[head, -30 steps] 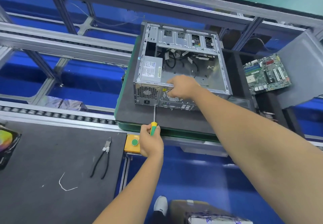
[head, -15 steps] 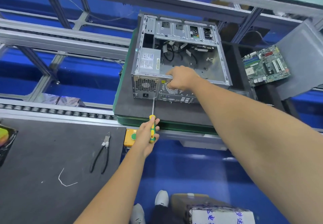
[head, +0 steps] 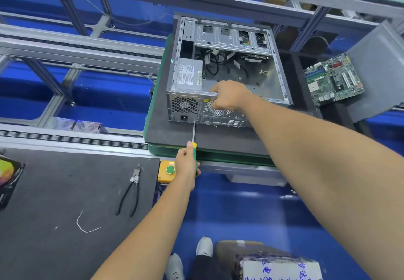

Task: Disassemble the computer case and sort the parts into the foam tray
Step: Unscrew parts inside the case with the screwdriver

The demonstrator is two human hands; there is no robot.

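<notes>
I see the open case [head: 227, 70] lying on a dark mat [head: 175, 135]. My left hand [head: 187, 164] grips a screwdriver [head: 194, 146], its tip touching the case's back. My right hand [head: 227, 98] holds the case's back edge, fingers curled. A board [head: 334, 80] sits in the tray [head: 380, 70], to the right.

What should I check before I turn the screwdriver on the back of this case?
1. Left hand grips the screwdriver handle: ok.
2. Tip seated in a screw on the rear panel of the computer case: cannot tell.
3. Right hand steadies the case's rear edge: ok.
4. Case sits flat on the foam pad: ok.
5. Power supply still inside: ok.
6. Motherboard already out, lying to the right: ok.
</notes>
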